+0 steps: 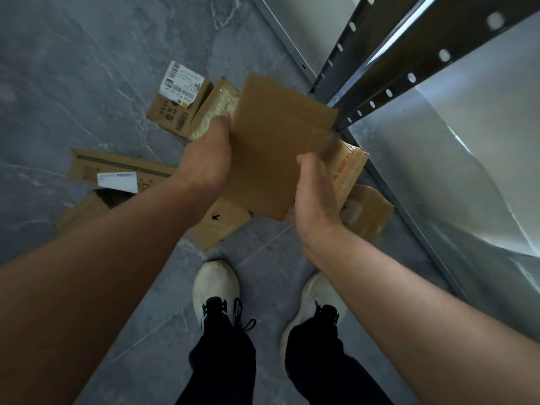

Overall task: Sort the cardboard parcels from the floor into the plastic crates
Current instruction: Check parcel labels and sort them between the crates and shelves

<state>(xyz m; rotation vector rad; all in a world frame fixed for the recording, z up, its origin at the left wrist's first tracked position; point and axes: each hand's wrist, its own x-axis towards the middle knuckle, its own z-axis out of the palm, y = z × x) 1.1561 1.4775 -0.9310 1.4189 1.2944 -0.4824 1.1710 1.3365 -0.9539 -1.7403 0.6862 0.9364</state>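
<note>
One flat cardboard parcel [274, 141] is up off the grey floor [73, 68] and sits between my two hands, above the pile. My left hand [209, 159] pinches its left edge, with the thumb on top and the fingers hidden underneath. My right hand [317, 200] lies against the lower right edge, but its fingers are blurred, so I cannot tell if it really grasps the card or only touches it. I judge the sorting to be at an early stage: several parcels lie on the floor, among them a box with a white label [175, 103], a long flat box [117, 171] and a red-printed parcel [347, 168] beside the metal shelving [409, 68]. No plastic crate is visible, so nothing shows as sorted.
</note>
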